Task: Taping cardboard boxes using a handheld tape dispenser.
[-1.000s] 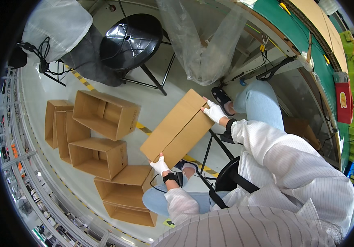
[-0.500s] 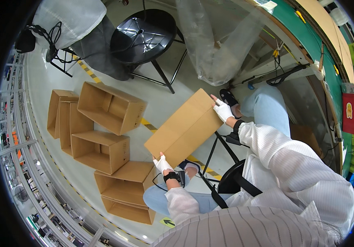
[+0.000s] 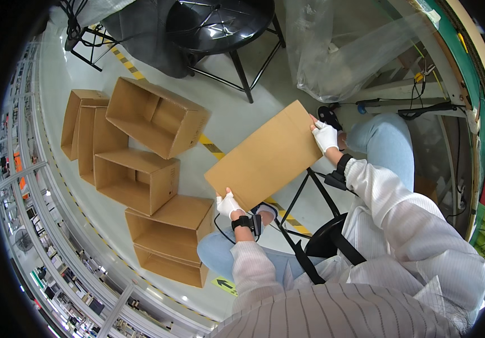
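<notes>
A brown cardboard box (image 3: 262, 158) is held slantwise in front of me, above the floor, with one broad plain face toward me. My left hand (image 3: 228, 205), in a white glove with bare fingertips, grips its near left end, thumb on the face. My right hand (image 3: 325, 136), gloved the same way, holds the opposite right end. The fingers behind the box are partly hidden. Left of it, open cardboard boxes lie on their sides on the floor, among them an upper box (image 3: 178, 127), a middle box (image 3: 163, 183) and a lower box (image 3: 200, 222).
A black round stool (image 3: 220, 25) stands at the far side, beside a hanging clear plastic sheet (image 3: 341, 62). The green-edged workbench (image 3: 456, 42) curves along the right. Yellow-black tape (image 3: 212, 147) crosses the floor below the held box. Metal rails (image 3: 34, 169) run along the left.
The held box has tipped slightly, so its broad face shows more and the long fold line no longer crosses it. Both hands keep their hold. My view has shifted, moving the surroundings upward.
</notes>
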The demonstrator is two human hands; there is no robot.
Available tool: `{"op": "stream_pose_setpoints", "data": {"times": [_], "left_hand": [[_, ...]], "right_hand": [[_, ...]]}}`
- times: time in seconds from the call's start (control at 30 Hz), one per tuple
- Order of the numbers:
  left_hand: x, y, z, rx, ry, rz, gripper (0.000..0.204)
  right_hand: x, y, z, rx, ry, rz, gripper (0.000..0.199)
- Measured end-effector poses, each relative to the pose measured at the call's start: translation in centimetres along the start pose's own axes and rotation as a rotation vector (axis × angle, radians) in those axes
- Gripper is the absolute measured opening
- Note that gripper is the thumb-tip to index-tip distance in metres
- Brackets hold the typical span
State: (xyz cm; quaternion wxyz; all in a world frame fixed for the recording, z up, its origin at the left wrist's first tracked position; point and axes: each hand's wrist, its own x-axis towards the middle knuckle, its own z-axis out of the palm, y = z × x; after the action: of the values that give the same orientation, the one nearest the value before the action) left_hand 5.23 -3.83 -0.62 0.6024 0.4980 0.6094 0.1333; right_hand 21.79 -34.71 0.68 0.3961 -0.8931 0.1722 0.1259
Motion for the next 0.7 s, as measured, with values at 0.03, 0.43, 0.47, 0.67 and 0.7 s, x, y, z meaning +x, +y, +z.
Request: {"op": "stream_pose_setpoints", "data": {"times": [0.03,0.43,0.47,0.67,0.7], "left_hand": [[0.1,0.0,0.1,0.005,-0.015,0.013,0.053],[1.3,-1.2,-0.5,0.134,0.0,0.066,0.04],[1.4,-1.3,-0.4,0.137,-0.003,0.055,0.04],[2.0,-1.3,-0.8,0.231,0.001,0.003,0.047],[2.4,-1.6,-1.2,0.222,0.008,0.015,0.047]], "right_hand": [[0.3,0.3,-0.1,0.028,-0.006,0.009,0.035],[0.3,-0.4,-0.2,-0.085,-0.012,0.019,0.047],[0.4,-0.4,-0.3,-0.102,-0.031,0.009,0.047],[1.1,0.1,-0.5,-0.122,-0.031,0.049,0.048],[1.1,-0.1,-0.1,-0.112,-0.033,0.035,0.048]]}}
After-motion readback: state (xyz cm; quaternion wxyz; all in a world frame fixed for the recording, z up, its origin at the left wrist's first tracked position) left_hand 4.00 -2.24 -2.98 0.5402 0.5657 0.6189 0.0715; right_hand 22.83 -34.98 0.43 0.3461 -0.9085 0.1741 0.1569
